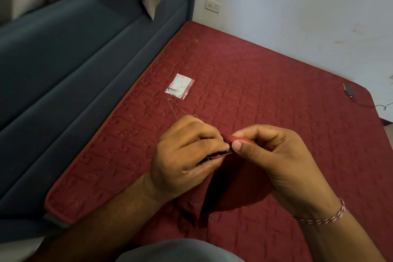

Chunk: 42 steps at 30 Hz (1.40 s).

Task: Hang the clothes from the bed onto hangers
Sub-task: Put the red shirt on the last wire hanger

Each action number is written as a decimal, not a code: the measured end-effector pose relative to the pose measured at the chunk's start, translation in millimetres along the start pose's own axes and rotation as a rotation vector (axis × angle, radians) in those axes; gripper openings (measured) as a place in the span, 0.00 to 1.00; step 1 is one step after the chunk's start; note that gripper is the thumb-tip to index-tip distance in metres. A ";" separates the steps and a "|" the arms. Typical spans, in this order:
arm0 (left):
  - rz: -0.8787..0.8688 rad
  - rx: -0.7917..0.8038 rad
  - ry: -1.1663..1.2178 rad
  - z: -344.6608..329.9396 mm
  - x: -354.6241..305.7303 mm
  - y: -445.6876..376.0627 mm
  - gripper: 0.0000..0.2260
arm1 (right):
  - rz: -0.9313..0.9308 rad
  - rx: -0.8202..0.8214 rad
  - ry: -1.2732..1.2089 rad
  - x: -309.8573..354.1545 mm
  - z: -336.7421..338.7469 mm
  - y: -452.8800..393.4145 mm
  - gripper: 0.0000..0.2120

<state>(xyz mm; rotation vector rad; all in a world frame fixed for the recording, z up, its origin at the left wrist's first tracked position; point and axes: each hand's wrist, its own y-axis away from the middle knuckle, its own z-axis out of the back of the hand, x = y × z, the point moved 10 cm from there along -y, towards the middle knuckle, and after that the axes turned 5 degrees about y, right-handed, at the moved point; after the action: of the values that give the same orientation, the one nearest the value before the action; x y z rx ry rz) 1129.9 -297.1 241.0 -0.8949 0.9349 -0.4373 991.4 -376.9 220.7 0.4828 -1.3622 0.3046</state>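
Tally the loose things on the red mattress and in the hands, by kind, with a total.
Small white and red packet: 1
Thin wire loop: 1
Red cloth piece, pinched by left hand and right hand: 1
Dark gadget with cable at the far corner: 1
Total: 4

Small white packet (pixel 180 85) w/ bent wire (pixel 174 108) just beside; wall socket (pixel 212 5); dark cable (pixel 359 100) at far edge.

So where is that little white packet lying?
The white packet lies on the red mattress, left of centre, beyond the left hand, beside the wire loop.
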 end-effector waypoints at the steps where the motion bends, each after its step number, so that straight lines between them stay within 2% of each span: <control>1: 0.016 0.003 -0.010 -1.0 1.1 -0.2 0.03 | 0.015 0.012 0.013 0.3 -0.1 -0.4 0.07; 4: 0.103 0.035 0.049 -8.3 10.9 -0.6 0.03 | 0.071 0.041 0.108 3.0 1.4 -2.9 0.06; 8: 0.207 0.117 0.132 -17.7 26.2 3.1 0.05 | 0.180 0.064 0.355 6.4 4.3 -7.6 0.04; 12: 0.434 0.140 0.162 -21.7 48.4 14.5 0.12 | 0.381 0.003 0.638 14.0 2.5 -5.3 0.06; 15: 0.468 0.141 0.133 -23.0 54.2 20.7 0.07 | 0.513 -0.074 0.790 17.4 -2.0 1.2 0.05; 19: 0.522 0.093 0.125 -20.2 59.8 25.0 0.03 | 0.599 -0.215 0.843 9.2 -1.6 11.2 0.03; 23: 0.483 0.057 0.075 -22.9 50.4 26.4 0.04 | 0.550 -0.236 0.691 -5.9 -0.9 16.3 0.05; 25: 0.417 0.071 -0.008 -27.4 42.1 28.9 0.04 | 0.428 -0.169 0.446 -23.5 5.3 11.0 0.08; 26: 0.384 0.068 -0.043 -28.8 38.9 30.5 0.04 | 0.304 -0.148 0.282 -38.0 10.6 4.5 0.13; 28: 0.330 0.033 -0.093 -28.2 38.5 31.3 0.05 | 0.006 -0.222 -0.053 -95.0 29.0 -13.2 0.18; 30: 0.295 0.004 -0.110 -26.9 43.8 29.3 0.04 | -0.361 -0.290 -0.282 -167.2 23.8 -16.2 0.23; 31: 0.271 -0.002 -0.109 -27.9 44.9 26.9 0.04 | -0.531 -0.204 -0.401 -201.6 5.0 -14.6 0.27; 32: 0.246 0.009 -0.094 -31.3 43.1 24.6 0.04 | -0.678 -0.115 -0.532 -223.8 -18.4 -8.2 0.25; 34: 0.224 0.091 0.000 -45.5 36.7 25.1 0.05 | -0.768 -0.001 -0.724 -239.6 -46.0 -3.2 0.23; 36: 0.261 0.228 0.178 -65.3 31.9 41.7 0.07 | -0.707 0.065 -0.713 -234.9 -53.4 -25.2 0.17; 37: 0.333 0.335 0.303 -76.3 35.4 59.8 0.07 | -0.688 0.041 -0.661 -234.8 -51.1 -42.3 0.12; 38: 0.462 0.461 0.474 -85.9 43.3 83.3 0.08 | -0.643 -0.027 -0.629 -232.7 -46.0 -59.1 0.15; 39: 0.665 0.559 0.694 -92.8 54.9 112.7 0.12 | -0.565 -0.075 -0.595 -228.6 -39.0 -77.4 0.20; 40: 0.919 0.562 0.911 -95.9 68.4 143.0 0.19 | -0.480 -0.093 -0.616 -215.5 -34.1 -89.6 0.23; 41: 1.216 0.442 1.047 -92.9 89.8 172.3 0.26 | -0.392 -0.068 -0.657 -200.4 -33.7 -100.4 0.24; 42: 1.497 0.219 1.122 -86.4 113.5 202.9 0.33 | -0.325 -0.015 -0.704 -183.2 -36.4 -101.7 0.24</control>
<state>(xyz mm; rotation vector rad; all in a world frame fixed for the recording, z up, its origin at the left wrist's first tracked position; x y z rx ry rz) 1110.6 -296.6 -6.2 0.5134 2.1943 0.3509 1036.4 -434.3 20.9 0.8350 -1.9263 -0.1666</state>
